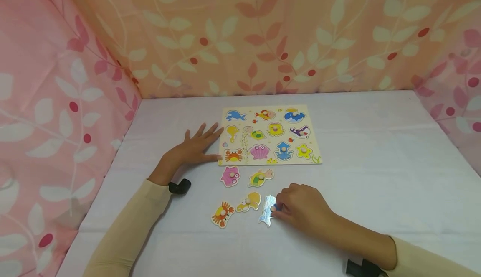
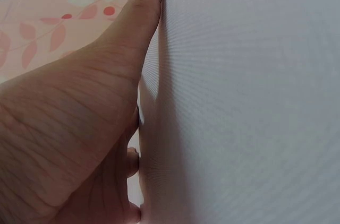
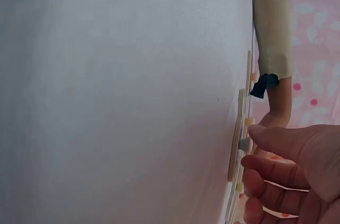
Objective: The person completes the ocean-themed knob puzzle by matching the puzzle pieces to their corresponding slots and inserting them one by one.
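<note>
Just left of the nearer right hand (image 1: 302,208), the glossy blue dolphin-shaped puzzle piece (image 1: 267,211) lies near-to-far on the white tabletop (image 1: 375,172), its round knob (image 3: 244,145) between barely parted fingers (image 3: 273,171), grip uncertain, while the left hand (image 1: 193,148) spreads empty.

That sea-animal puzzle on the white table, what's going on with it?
Someone is working on it by hand. The left hand rests at the left edge of the puzzle board. The right hand is at the knob of the shiny blue piece; whether it grips is hard to tell. The pink shell, turtle, seahorse and crab also lie loose in front of the board, while others, like the yellow star, sit in it.
</note>
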A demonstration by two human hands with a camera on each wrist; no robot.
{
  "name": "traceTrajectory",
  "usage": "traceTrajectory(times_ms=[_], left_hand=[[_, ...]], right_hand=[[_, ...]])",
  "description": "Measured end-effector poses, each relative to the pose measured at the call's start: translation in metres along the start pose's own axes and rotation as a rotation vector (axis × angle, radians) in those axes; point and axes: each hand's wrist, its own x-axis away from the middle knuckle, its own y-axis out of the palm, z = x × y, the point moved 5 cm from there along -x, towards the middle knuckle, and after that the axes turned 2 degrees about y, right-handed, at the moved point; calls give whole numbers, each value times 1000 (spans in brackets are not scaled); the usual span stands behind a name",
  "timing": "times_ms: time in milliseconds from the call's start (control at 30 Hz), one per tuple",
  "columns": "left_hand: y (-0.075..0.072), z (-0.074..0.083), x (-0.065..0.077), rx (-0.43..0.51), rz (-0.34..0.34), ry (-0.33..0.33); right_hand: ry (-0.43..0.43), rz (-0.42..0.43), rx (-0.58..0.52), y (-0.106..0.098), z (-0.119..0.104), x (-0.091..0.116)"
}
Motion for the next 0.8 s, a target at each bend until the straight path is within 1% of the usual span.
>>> traceTrajectory(times_ms=[167,433,800], left_hand=[[2,-2,0,6,2,3],[2,-4,-1,3,0,2],[2,-3,-1,-6,6,8]], right_hand=[[4,-12,47,4,-4,-2],[36,-32,81,5,-7,-5],[34,5,131,4,-9,-7]])
